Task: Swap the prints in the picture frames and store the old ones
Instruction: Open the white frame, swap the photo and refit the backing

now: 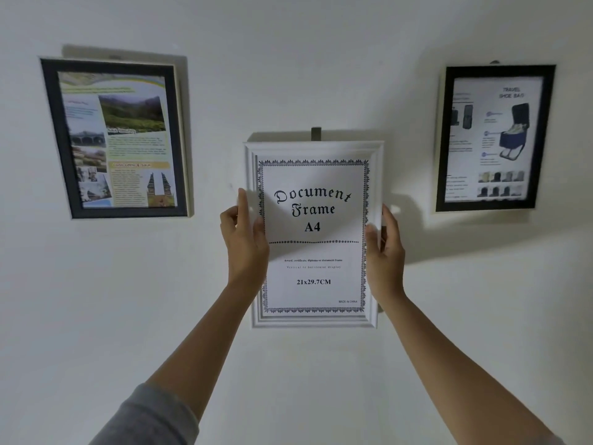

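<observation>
A white picture frame (314, 321) is held against the wall in the middle, under a dark hook (316, 133). Its print (313, 239) reads "Document Frame A4" inside a black ornamental border. My left hand (245, 240) grips the frame's left edge with the fingers behind it. The right edge sits in my right hand (385, 248), held the same way. To the left hangs a dark frame (51, 123) with a colourful travel print (118, 139). On the right, a black frame (545, 136) holds a travel shoe bag print (491, 139).
All three frames are on a plain white wall (308, 65). Grey sleeves cover my upper arms at the bottom edge. The left frame hangs tilted.
</observation>
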A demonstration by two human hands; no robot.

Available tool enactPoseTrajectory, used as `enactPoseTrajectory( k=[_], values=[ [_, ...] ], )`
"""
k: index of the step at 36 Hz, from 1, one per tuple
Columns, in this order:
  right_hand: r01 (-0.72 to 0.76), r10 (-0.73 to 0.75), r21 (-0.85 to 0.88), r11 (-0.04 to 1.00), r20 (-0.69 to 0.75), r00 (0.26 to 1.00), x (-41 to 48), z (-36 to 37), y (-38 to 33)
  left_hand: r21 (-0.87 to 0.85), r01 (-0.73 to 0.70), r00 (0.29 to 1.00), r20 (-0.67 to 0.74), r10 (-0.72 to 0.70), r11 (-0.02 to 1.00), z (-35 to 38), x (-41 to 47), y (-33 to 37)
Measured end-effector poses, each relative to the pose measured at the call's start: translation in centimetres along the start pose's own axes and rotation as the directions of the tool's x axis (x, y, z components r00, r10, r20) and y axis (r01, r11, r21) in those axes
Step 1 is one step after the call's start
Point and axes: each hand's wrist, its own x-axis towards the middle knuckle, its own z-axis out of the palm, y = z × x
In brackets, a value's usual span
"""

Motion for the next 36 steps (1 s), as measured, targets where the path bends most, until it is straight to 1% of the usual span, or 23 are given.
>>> enactPoseTrajectory(
  k=[5, 12, 17, 20, 23, 27, 32, 36],
  values=[
    [-0.013, 0.012, 0.027, 1.000, 0.008, 1.000, 0.2, 0.0, -0.8, -0.018, 0.003, 1.000, -0.003, -0.004, 1.000, 0.0, 0.2, 0.6],
    [-0.016, 0.016, -0.008, 1.000, 0.042, 0.999, 1.2, -0.5, -2.0, -0.024, -0.006, 1.000, 0.003, 0.006, 1.000, 0.3, 1.0, 1.2],
    [-0.021, 0.022, -0.028, 0.999, 0.041, 0.999, 0.3, -0.8, -1.5, -0.014, 0.012, 1.000, 0.024, -0.011, 1.000, 0.4, -0.1, 0.4],
    [-0.015, 0.016, -0.033, 0.999, 0.040, 0.999, -0.1, -0.8, -1.2, -0.010, -0.002, 1.000, 0.025, 0.002, 1.000, 0.3, -0.2, 0.1],
    [0.018, -0.017, -0.076, 0.997, 0.013, 1.000, -0.2, -0.7, -1.3, 0.005, -0.004, 1.000, 0.025, 0.004, 1.000, 0.2, -0.1, 0.2],
    [0.096, -0.113, -0.243, 0.965, -0.057, 0.992, -0.2, -0.8, -1.1, 0.030, -0.033, 0.999, 0.027, 0.032, 0.999, 0.0, -0.3, 0.0],
    [0.083, -0.109, -0.279, 0.957, -0.079, 0.991, -0.2, -0.9, -1.1, 0.033, -0.047, 0.998, 0.048, 0.045, 0.998, 0.0, -0.7, -0.6],
    [0.095, -0.116, -0.294, 0.951, -0.054, 0.992, -0.2, -1.2, -1.3, 0.008, -0.024, 0.999, 0.034, 0.024, 1.000, -0.1, -1.1, -0.9]
  ],
)
